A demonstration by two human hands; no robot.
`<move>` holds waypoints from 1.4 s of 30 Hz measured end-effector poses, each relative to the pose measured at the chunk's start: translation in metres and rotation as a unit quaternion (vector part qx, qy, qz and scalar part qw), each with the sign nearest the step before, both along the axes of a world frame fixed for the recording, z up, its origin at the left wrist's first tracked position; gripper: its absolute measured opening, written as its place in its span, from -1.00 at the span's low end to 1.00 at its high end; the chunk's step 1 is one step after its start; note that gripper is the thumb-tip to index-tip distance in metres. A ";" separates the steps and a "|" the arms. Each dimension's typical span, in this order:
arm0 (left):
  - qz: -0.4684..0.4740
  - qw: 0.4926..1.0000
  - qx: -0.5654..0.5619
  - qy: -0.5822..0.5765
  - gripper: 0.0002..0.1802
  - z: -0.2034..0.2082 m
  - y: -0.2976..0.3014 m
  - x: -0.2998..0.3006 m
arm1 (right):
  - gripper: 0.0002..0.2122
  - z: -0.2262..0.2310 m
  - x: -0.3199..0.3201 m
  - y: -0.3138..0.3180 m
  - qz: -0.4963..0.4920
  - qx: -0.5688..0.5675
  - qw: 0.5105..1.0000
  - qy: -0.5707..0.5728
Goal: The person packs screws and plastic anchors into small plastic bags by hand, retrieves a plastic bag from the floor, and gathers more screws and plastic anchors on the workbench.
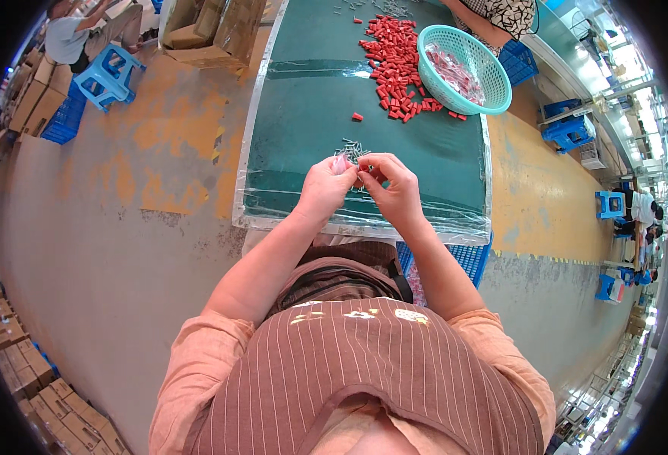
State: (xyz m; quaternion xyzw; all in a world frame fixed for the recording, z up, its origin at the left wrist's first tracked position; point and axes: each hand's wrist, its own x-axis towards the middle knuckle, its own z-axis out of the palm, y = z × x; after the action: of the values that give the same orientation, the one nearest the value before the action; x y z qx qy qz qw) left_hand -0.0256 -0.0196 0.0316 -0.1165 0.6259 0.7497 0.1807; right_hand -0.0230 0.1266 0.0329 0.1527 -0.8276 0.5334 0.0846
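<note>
My left hand [325, 186] and my right hand [394, 191] meet fingertip to fingertip just above the near part of the green-topped table [303, 114]. Both are closed in a pinch. A bit of red, like one of the small red cylinders, shows at the right fingertips; what the left fingers grip is mostly hidden. Right behind and under the fingers lies a small pile of thin silvery metal pins [353, 149]. Farther up the table spreads a heap of small red cylinders [394, 64], with a single red cylinder [357, 117] lying apart from it.
A light-green plastic basket [497, 83] holding small red and clear pieces stands beside the heap. Across the table are another person's arm [476, 23] and patterned clothing. Under the near right edge sits a blue crate [470, 262]. A blue stool [110, 76] and cardboard box [212, 38] stand left.
</note>
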 end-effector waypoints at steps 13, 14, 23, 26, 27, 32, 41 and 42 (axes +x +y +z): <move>-0.014 0.999 -0.047 0.006 -0.84 -0.009 -0.004 0.001 | -0.86 0.016 0.003 0.009 -0.012 0.010 1.000 -0.025; -0.018 0.997 -0.073 0.022 -0.84 -0.008 -0.004 0.002 | -0.86 0.018 0.003 0.006 -0.007 0.004 1.000 -0.016; -0.010 0.999 -0.017 0.035 -0.86 -0.004 -0.004 0.005 | -0.81 0.000 0.004 0.001 0.004 0.145 0.983 0.112; -0.013 1.000 -0.001 0.013 -0.87 -0.008 -0.009 0.003 | -0.79 0.006 0.009 -0.001 -0.019 0.090 0.995 0.050; -0.021 1.000 -0.020 0.002 -0.88 -0.009 -0.010 0.003 | -0.79 0.009 0.008 0.001 -0.020 0.090 0.995 0.050; -0.044 0.998 0.038 -0.036 -0.86 -0.007 -0.012 0.002 | -0.82 0.012 0.007 0.007 0.046 0.186 0.974 0.123; -0.114 0.991 0.068 -0.015 -0.85 0.002 -0.016 0.010 | -0.93 0.009 0.004 0.016 0.069 0.045 0.995 -0.063; -0.128 0.990 0.041 0.034 -0.86 0.004 -0.016 0.011 | -0.95 0.009 0.005 0.016 0.056 -0.060 0.985 -0.153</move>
State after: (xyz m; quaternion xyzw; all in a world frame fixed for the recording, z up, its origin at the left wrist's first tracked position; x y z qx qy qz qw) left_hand -0.0147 -0.0359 0.0352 -0.0019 0.6098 0.7492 0.2584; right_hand -0.0178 0.1424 0.0423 0.1096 -0.7874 0.6032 -0.0642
